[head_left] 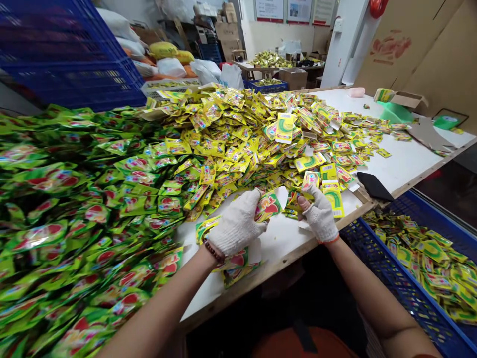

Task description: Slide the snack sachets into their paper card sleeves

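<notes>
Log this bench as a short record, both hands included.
Left grip: gloved in white knit, closed on a small yellow-green printed carton, white flap sticking out
Right grip: likewise gloved, pinching a yellow-green foil packet, partly hidden
Left side: large heap of green foil sachets
Beyond hands: heap of yellow foil sachets
Right edge: flat black phone-like object on white tabletop
Lower right: blue plastic crate of yellow-green packs

The left grip (238, 223) is covered by a white knitted glove (229, 233), below which a bracelet of dark brown beads (214, 251) is worn. The right grip (315, 211) is clad in a matching glove (323, 223), its cuff edged in orange (330, 240); the thumb tip is left uncovered. Both forearms (367, 291) are bared. At the lap, a rust-orange garment (276, 346) is crossed by a dark strip (304, 337).
</notes>
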`<state>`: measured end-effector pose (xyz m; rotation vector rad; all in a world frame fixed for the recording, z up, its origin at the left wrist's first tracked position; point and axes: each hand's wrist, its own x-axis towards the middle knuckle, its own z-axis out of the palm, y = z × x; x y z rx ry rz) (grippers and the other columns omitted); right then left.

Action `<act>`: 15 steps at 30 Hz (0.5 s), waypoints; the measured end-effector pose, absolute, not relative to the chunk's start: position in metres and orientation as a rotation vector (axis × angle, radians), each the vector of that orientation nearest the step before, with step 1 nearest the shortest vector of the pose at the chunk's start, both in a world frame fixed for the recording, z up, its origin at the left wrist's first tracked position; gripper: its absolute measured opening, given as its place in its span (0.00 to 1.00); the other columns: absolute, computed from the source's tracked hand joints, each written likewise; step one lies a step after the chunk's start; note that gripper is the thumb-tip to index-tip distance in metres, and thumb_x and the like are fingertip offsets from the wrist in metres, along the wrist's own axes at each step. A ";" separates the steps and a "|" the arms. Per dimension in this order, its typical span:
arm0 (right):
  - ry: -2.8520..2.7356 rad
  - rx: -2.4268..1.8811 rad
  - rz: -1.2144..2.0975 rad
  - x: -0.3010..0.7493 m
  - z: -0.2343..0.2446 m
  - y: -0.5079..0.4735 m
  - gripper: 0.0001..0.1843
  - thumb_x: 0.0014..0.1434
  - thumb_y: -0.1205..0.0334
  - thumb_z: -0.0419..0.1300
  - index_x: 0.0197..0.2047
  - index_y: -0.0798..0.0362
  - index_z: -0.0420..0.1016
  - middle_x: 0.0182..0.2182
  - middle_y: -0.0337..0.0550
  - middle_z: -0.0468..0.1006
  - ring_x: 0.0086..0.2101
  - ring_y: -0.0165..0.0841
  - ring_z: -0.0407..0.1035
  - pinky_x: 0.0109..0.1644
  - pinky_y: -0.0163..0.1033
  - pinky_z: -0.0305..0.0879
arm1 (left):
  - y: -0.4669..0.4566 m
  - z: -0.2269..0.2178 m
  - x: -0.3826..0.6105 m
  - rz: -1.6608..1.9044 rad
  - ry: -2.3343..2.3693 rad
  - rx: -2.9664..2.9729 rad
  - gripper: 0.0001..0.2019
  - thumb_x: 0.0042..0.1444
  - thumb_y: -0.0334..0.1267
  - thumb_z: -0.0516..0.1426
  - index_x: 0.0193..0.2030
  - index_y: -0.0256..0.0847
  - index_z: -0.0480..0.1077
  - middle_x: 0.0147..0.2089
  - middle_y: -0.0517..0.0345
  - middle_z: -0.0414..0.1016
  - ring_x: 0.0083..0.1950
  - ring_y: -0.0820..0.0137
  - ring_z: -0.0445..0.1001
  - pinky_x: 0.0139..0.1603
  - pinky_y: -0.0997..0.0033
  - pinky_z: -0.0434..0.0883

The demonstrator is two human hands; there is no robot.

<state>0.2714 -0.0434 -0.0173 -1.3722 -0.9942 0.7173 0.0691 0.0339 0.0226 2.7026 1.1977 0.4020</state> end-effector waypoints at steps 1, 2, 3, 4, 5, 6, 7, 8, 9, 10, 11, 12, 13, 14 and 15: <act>-1.050 -1.372 0.720 0.266 -0.015 -0.042 0.25 0.56 0.40 0.62 0.47 0.50 0.71 0.33 0.41 0.77 0.18 0.27 0.65 0.20 0.35 0.66 | 0.029 0.021 0.062 0.389 1.203 2.710 0.25 0.52 0.44 0.62 0.56 0.41 0.62 0.52 0.48 0.72 0.52 0.57 0.72 0.53 0.60 0.70; -1.105 -1.378 0.712 0.262 -0.013 -0.041 0.24 0.56 0.41 0.62 0.46 0.50 0.71 0.31 0.39 0.77 0.18 0.26 0.65 0.20 0.34 0.65 | 0.026 0.021 0.056 0.362 1.217 2.730 0.25 0.52 0.44 0.62 0.55 0.41 0.63 0.51 0.48 0.72 0.51 0.57 0.73 0.51 0.59 0.70; -1.148 -1.386 0.702 0.259 -0.011 -0.039 0.22 0.57 0.41 0.62 0.45 0.50 0.72 0.29 0.38 0.76 0.17 0.26 0.65 0.20 0.34 0.64 | 0.024 0.020 0.052 0.332 1.239 2.759 0.24 0.53 0.44 0.62 0.55 0.40 0.64 0.50 0.48 0.72 0.50 0.56 0.73 0.50 0.59 0.70; -1.170 -1.395 0.692 0.257 -0.008 -0.038 0.22 0.57 0.42 0.62 0.45 0.50 0.72 0.28 0.38 0.76 0.17 0.27 0.65 0.20 0.34 0.63 | 0.022 0.018 0.048 0.305 1.263 2.793 0.24 0.53 0.44 0.62 0.54 0.40 0.64 0.49 0.47 0.72 0.49 0.56 0.73 0.49 0.59 0.70; -1.173 -1.402 0.676 0.255 -0.006 -0.038 0.22 0.58 0.42 0.61 0.45 0.50 0.72 0.28 0.38 0.76 0.17 0.27 0.64 0.19 0.34 0.62 | 0.022 0.017 0.046 0.291 1.279 2.824 0.23 0.53 0.44 0.62 0.54 0.40 0.65 0.49 0.47 0.72 0.48 0.55 0.73 0.48 0.58 0.70; -1.176 -1.408 0.658 0.253 -0.003 -0.037 0.21 0.59 0.43 0.61 0.46 0.51 0.72 0.28 0.39 0.76 0.17 0.27 0.63 0.20 0.35 0.61 | 0.022 0.016 0.044 0.298 1.287 2.842 0.23 0.52 0.43 0.62 0.53 0.39 0.65 0.49 0.46 0.72 0.48 0.55 0.72 0.48 0.58 0.70; -1.197 -1.413 0.636 0.252 0.000 -0.036 0.21 0.59 0.44 0.60 0.47 0.51 0.72 0.29 0.39 0.77 0.18 0.27 0.64 0.21 0.35 0.62 | 0.022 0.015 0.043 0.327 1.281 2.840 0.23 0.52 0.43 0.62 0.53 0.39 0.66 0.48 0.47 0.72 0.48 0.55 0.72 0.48 0.58 0.70; -1.241 -1.416 0.605 0.251 0.003 -0.036 0.20 0.60 0.45 0.60 0.47 0.51 0.73 0.31 0.40 0.78 0.20 0.28 0.65 0.23 0.35 0.63 | 0.022 0.014 0.042 0.373 1.266 2.819 0.23 0.51 0.42 0.62 0.53 0.40 0.66 0.48 0.47 0.72 0.49 0.55 0.72 0.48 0.59 0.70; -1.307 -1.416 0.570 0.250 0.005 -0.035 0.18 0.61 0.47 0.60 0.47 0.52 0.74 0.32 0.41 0.78 0.22 0.30 0.67 0.26 0.36 0.65 | 0.022 0.013 0.042 0.423 1.246 2.787 0.22 0.51 0.41 0.62 0.52 0.40 0.65 0.48 0.48 0.72 0.49 0.56 0.72 0.48 0.60 0.70; -1.390 -1.413 0.543 0.249 0.008 -0.035 0.16 0.61 0.49 0.60 0.45 0.52 0.75 0.33 0.41 0.78 0.26 0.31 0.68 0.30 0.36 0.67 | 0.022 0.013 0.041 0.469 1.225 2.751 0.22 0.50 0.41 0.62 0.52 0.40 0.65 0.47 0.48 0.72 0.49 0.56 0.73 0.48 0.61 0.70; -1.479 -1.408 0.531 0.248 0.011 -0.034 0.14 0.61 0.51 0.59 0.43 0.52 0.76 0.33 0.41 0.78 0.29 0.32 0.70 0.34 0.37 0.67 | 0.021 0.013 0.041 0.508 1.211 2.718 0.21 0.50 0.40 0.62 0.51 0.40 0.65 0.47 0.49 0.72 0.49 0.57 0.73 0.48 0.62 0.70; -1.563 -1.402 0.541 0.248 0.013 -0.033 0.13 0.62 0.52 0.59 0.41 0.52 0.77 0.32 0.41 0.78 0.31 0.33 0.70 0.36 0.37 0.67 | 0.021 0.014 0.040 0.535 1.201 2.694 0.20 0.50 0.40 0.62 0.50 0.41 0.66 0.46 0.49 0.72 0.48 0.57 0.73 0.48 0.62 0.70; -1.635 -1.395 0.567 0.249 0.015 -0.032 0.13 0.62 0.53 0.58 0.40 0.53 0.78 0.32 0.40 0.78 0.33 0.34 0.70 0.37 0.36 0.67 | 0.020 0.014 0.039 0.550 1.194 2.682 0.19 0.50 0.40 0.62 0.48 0.41 0.66 0.45 0.50 0.72 0.48 0.58 0.73 0.48 0.62 0.70; -1.696 -1.388 0.600 0.249 0.016 -0.030 0.13 0.63 0.53 0.58 0.40 0.53 0.78 0.32 0.40 0.78 0.34 0.34 0.71 0.38 0.36 0.67 | 0.019 0.014 0.038 0.553 1.188 2.682 0.19 0.50 0.40 0.62 0.48 0.42 0.66 0.45 0.50 0.73 0.48 0.58 0.73 0.48 0.62 0.70; -1.751 -1.385 0.628 0.249 0.018 -0.028 0.13 0.63 0.54 0.58 0.40 0.53 0.78 0.32 0.40 0.78 0.34 0.34 0.71 0.38 0.36 0.66 | 0.018 0.013 0.037 0.548 1.183 2.691 0.19 0.49 0.40 0.62 0.48 0.42 0.66 0.45 0.50 0.73 0.48 0.58 0.73 0.48 0.61 0.70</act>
